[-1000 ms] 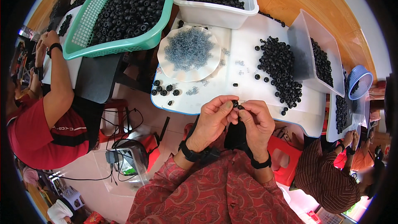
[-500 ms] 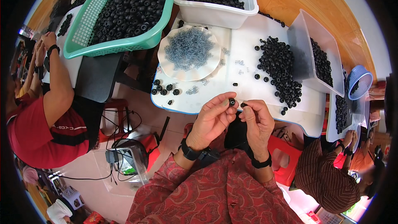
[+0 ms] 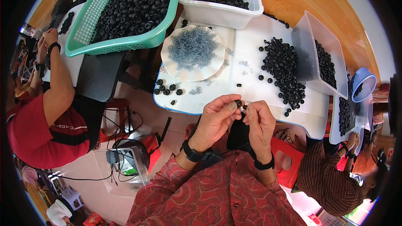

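Observation:
Just off the near table edge, my left hand (image 3: 214, 119) pinches a round black plastic part (image 3: 238, 103) with a hole between thumb and fingers. My right hand (image 3: 259, 123) is closed on a small black plug-like piece (image 3: 245, 107), held right against the round part. Whether the two pieces are joined, I cannot tell. Beyond my hands, a single small black piece (image 3: 239, 85) lies on the white table (image 3: 247, 44). A scalloped white plate (image 3: 166, 55) holds a heap of tiny clear-grey coil springs (image 3: 193, 49). Several round black parts (image 3: 172, 87) stand near the left corner.
A large pile of black parts (image 3: 279, 60) spreads on the right, beside a translucent bin (image 3: 305, 54). Behind stand a white tub (image 3: 222, 12) and a green basket (image 3: 121, 49) full of black parts. People sit at both sides; cables (image 3: 119, 155) lie lower left.
My hands have come together, bringing the small plug-like piece up against the round part. The left hand's part has turned and shifted slightly right.

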The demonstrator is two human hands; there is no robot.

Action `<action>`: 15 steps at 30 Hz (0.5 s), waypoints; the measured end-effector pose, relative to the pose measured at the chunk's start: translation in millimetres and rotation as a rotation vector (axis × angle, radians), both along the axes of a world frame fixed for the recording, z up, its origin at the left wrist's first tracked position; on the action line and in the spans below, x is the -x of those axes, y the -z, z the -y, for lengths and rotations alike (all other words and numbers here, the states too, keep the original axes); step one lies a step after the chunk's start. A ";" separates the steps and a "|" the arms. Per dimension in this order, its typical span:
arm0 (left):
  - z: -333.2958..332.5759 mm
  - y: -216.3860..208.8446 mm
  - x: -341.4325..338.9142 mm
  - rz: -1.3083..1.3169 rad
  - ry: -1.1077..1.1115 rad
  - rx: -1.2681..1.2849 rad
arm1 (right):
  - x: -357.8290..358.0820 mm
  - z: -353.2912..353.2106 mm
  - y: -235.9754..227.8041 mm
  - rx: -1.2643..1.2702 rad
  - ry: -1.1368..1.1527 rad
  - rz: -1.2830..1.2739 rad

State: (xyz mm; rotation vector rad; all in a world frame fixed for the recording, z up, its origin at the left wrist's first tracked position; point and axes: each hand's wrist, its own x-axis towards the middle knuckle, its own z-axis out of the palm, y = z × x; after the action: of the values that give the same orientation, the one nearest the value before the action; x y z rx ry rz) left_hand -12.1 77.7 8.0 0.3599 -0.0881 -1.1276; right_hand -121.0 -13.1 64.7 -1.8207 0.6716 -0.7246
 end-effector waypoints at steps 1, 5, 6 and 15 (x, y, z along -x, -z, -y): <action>0.2 -1.4 0.2 0.014 -0.002 -0.012 | -0.2 -0.1 -0.1 -0.005 -0.003 -0.002; 0.4 -7.4 1.0 0.044 -0.012 -0.035 | -1.9 -1.1 -0.3 -0.025 0.006 -0.011; 0.4 -7.4 1.2 0.045 -0.015 -0.035 | -2.1 -1.3 -0.8 -0.029 0.009 -0.016; -1.0 -4.5 2.6 0.108 -0.029 -0.057 | -3.6 -3.6 -2.1 -0.081 0.020 -0.050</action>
State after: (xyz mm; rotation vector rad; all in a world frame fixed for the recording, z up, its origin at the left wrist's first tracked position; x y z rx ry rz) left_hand -14.7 78.8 12.4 0.4714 -0.1456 -1.0837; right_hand -117.4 -9.5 66.8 -1.7654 0.7429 -0.6579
